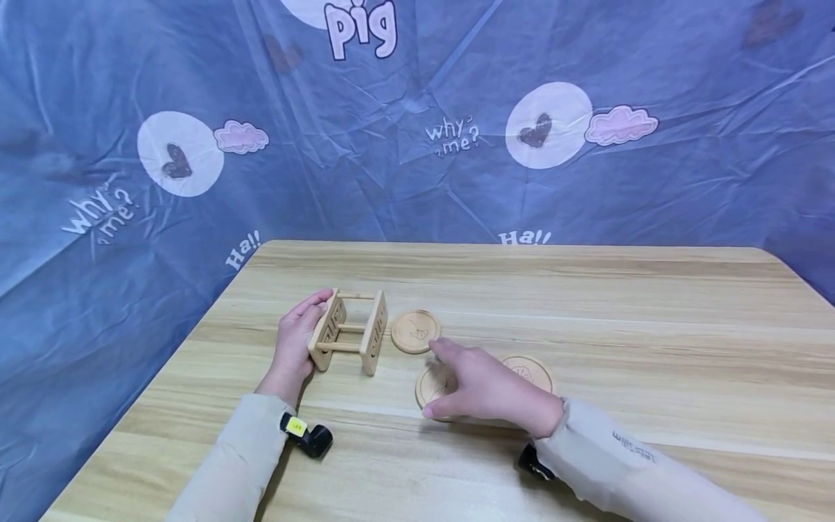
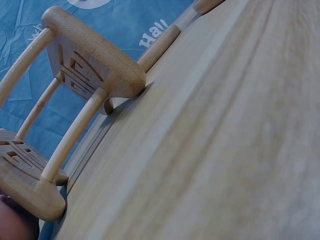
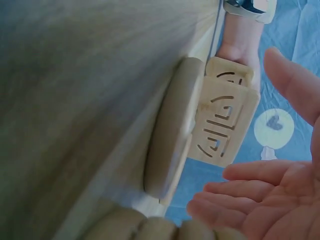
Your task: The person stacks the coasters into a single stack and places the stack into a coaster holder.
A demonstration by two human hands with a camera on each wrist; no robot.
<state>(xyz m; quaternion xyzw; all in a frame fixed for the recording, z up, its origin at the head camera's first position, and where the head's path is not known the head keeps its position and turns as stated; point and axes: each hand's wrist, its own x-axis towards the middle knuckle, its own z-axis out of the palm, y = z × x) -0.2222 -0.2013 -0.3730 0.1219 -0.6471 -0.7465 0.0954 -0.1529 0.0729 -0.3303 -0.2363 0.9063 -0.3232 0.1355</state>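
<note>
My left hand (image 1: 301,337) grips the left panel of a light wooden coaster holder (image 1: 375,333), which has two cut-out panels joined by thin rods and stands on the table. In the left wrist view only a bit of that hand shows beside the holder (image 2: 95,70). My right hand (image 1: 485,384), thumb and fingers spread, is above a round wooden coaster (image 1: 425,391) and partly hides it. The right wrist view shows this hand (image 3: 280,195) with straight fingers, apart from the coaster (image 3: 172,130). Another engraved coaster (image 1: 415,331) lies right of the holder.
Behind my right hand lies a further round coaster (image 1: 530,371), partly covered. Rounded wooden edges (image 3: 155,230) show at the bottom of the right wrist view. A blue printed cloth (image 1: 417,167) hangs behind the wood-grain table (image 1: 652,304).
</note>
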